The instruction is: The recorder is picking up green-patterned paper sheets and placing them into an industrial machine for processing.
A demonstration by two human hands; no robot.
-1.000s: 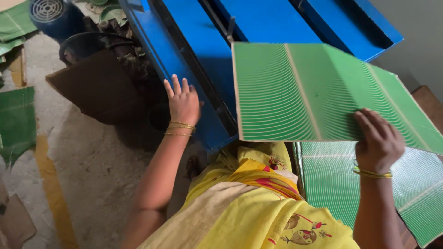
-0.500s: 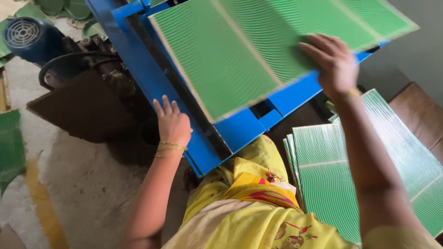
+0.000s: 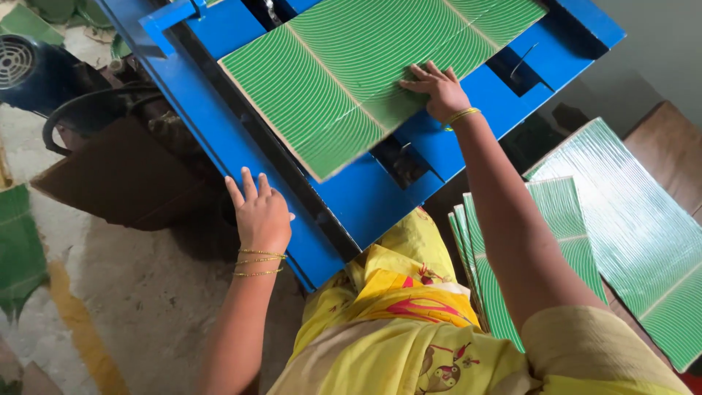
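A green ribbed leaf-pattern sheet (image 3: pixel 351 80) lies flat across the bed of a blue metal machine (image 3: pixel 351 205). My right hand (image 3: pixel 436 89) presses palm-down on the sheet's near right part, fingers spread. My left hand (image 3: pixel 259 213) rests on the machine's left blue rail, fingers apart, holding nothing. Thin gold bangles circle both wrists. My lap in yellow cloth sits just below the machine's near corner.
A stack of the same green sheets (image 3: pixel 541 249) lies beside my right leg, with another larger sheet (image 3: pixel 643 241) on a brown surface. A dark motor with a fan grille (image 3: pixel 22 66) and a black hose (image 3: pixel 80 110) stand at left. Green scraps (image 3: pixel 18 249) lie on the concrete floor.
My right hand carried the green sheet up from the stack and laid it flat on the machine bed. My left hand stayed on the blue rail.
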